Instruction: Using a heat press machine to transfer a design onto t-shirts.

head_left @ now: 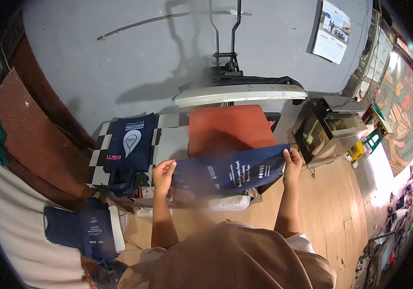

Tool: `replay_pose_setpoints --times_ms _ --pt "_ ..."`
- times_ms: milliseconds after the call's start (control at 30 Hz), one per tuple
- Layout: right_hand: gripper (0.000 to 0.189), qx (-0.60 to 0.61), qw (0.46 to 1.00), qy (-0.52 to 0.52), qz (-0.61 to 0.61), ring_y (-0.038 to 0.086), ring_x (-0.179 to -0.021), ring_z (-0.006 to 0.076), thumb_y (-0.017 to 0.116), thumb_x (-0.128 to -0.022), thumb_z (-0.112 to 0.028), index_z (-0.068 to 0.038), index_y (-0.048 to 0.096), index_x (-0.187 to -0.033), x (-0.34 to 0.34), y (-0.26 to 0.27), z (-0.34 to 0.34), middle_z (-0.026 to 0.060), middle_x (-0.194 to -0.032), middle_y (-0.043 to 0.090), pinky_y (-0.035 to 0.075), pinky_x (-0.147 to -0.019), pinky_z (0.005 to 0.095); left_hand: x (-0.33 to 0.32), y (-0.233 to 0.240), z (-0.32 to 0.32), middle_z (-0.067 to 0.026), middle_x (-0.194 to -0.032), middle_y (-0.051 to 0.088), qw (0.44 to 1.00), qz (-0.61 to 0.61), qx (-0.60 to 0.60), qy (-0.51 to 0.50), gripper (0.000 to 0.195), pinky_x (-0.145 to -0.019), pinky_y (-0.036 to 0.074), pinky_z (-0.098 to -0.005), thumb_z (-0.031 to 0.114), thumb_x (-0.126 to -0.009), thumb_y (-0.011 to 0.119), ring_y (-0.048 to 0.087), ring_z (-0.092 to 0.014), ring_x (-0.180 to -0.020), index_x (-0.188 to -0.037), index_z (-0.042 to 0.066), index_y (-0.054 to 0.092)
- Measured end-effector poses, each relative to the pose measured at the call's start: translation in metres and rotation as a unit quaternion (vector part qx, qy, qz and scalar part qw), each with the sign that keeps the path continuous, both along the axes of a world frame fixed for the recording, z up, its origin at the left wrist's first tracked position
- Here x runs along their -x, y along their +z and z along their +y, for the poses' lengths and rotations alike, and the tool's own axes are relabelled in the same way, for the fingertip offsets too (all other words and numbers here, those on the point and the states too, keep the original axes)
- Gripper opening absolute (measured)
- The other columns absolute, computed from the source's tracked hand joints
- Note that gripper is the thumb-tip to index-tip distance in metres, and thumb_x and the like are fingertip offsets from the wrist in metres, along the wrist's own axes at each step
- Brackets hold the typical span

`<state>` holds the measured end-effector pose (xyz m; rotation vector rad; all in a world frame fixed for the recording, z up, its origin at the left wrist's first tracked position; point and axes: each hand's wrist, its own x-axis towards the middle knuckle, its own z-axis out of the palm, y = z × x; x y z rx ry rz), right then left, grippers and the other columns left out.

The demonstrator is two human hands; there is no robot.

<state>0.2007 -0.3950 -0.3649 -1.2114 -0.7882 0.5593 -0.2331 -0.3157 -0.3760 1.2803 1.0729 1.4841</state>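
Note:
A navy fabric bag (228,173) with white printing is stretched between my hands, in front of the near edge of an orange heat-press pad (230,126). My left hand (163,177) pinches one end of it between thumb and fingers. At the opposite end, my right hand (291,164) grips the upper corner. Behind the pad, the press's pale upper plate (240,95) is raised on a black lever frame (233,61). The bag hides the pad's front edge.
More navy printed bags (130,144) lie on the checkered tabletop (172,141) to the left. Another printed bag (96,231) drapes over a chair at lower left. A glass tank (329,133) stands right of the table, above wooden flooring (322,213). A calendar (332,32) hangs on the wall.

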Motion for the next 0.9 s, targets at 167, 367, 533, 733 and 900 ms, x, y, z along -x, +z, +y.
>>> replay_pose_setpoints --times_ms 167,367,533,733,900 --pt "0.022 -0.061 0.998 0.021 0.010 0.061 -0.086 0.0130 0.065 -0.092 -0.012 0.003 0.063 -0.108 0.003 0.008 0.001 0.0048 -0.095 0.067 0.047 -0.078 0.0257 0.003 -0.008 -0.001 -0.0042 -0.090 0.069 0.987 0.158 0.039 -0.005 0.013 -0.082 0.046 -0.0267 0.009 -0.088 0.068 0.063 -0.012 -0.086 -0.098 0.000 0.068" --pt "0.014 -0.037 0.990 0.131 -0.041 0.059 -0.083 0.0109 0.064 -0.092 -0.011 0.000 0.064 -0.100 0.030 0.035 -0.005 0.0016 -0.091 0.065 0.047 -0.076 0.0251 -0.023 0.019 -0.024 -0.0120 -0.107 0.065 0.939 0.307 -0.158 0.007 0.016 -0.097 0.042 -0.0383 0.007 -0.084 0.067 0.059 -0.031 -0.107 -0.100 0.005 0.066" --pt "0.011 -0.009 0.963 0.216 -0.158 0.059 -0.081 0.0172 0.068 -0.087 -0.006 0.003 0.062 -0.092 0.050 0.034 -0.005 0.0083 -0.083 0.061 0.047 -0.074 0.0296 -0.105 0.044 -0.047 -0.0112 -0.110 0.065 0.936 0.280 -0.186 -0.103 0.026 -0.097 0.042 -0.0356 0.008 -0.081 0.070 0.059 -0.027 -0.107 -0.107 0.006 0.066" --pt "0.014 -0.038 0.917 0.194 -0.347 0.058 -0.080 0.0359 0.071 -0.080 -0.006 0.003 0.062 -0.085 0.053 0.050 -0.014 0.0190 -0.083 0.061 0.046 -0.078 0.0395 -0.193 0.031 -0.068 -0.0162 -0.103 0.067 0.949 0.262 -0.118 -0.126 0.036 -0.083 0.050 -0.0357 0.015 -0.081 0.075 0.064 -0.022 -0.096 -0.111 0.000 0.062" --pt "0.021 -0.085 0.879 0.015 -0.470 0.052 -0.094 0.0390 0.072 -0.075 -0.007 -0.002 0.061 -0.093 0.031 0.051 -0.031 0.0180 -0.096 0.058 0.041 -0.082 0.0455 -0.237 0.014 -0.074 -0.0160 -0.101 0.065 0.963 0.219 -0.123 -0.098 0.035 -0.080 0.050 -0.0385 0.031 -0.088 0.068 0.063 -0.030 -0.091 -0.108 0.003 0.063"
